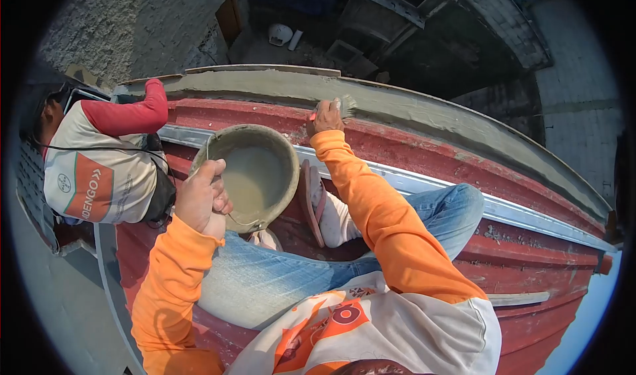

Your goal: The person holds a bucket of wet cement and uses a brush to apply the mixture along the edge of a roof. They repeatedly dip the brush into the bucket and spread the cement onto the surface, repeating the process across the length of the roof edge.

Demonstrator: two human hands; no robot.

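My left hand [204, 201] grips the near rim of a dirty round bucket [285, 151] holding pale, cloudy liquid; the bucket rests on my knee. My right hand [326, 118] reaches forward on an orange sleeve and holds a paintbrush [342, 105] with a red handle. The bristles press against the wet grey cement top [424, 110] of a curved wall. A sandal on a socked foot [317, 199] sits just right of the bucket.
Another person [99, 169] in a white, orange and red shirt works at the left, one arm up on the cement ledge. Red metal sheeting [530, 176] with a grey strip runs below the ledge. Beyond it is a long drop to the ground.
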